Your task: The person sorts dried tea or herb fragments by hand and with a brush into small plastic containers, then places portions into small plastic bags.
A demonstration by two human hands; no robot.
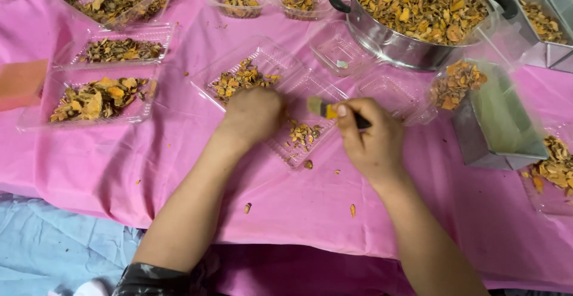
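Loose orange chips lie nearest you on the pink tablecloth, just short of your two forearms. Your left hand rests knuckles-up on the open clear clamshell tray, fingers curled under so you cannot tell what they hold, while your right hand is closed around a small brush over the tray's near half. Farther right stands a steel pot heaped with dried orange slices.

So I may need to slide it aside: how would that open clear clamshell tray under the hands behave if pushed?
The clear clamshell tray looks thin, so probably light and flexible. Its few dried pieces could scatter. The left hand rests on it, likely steadying it.
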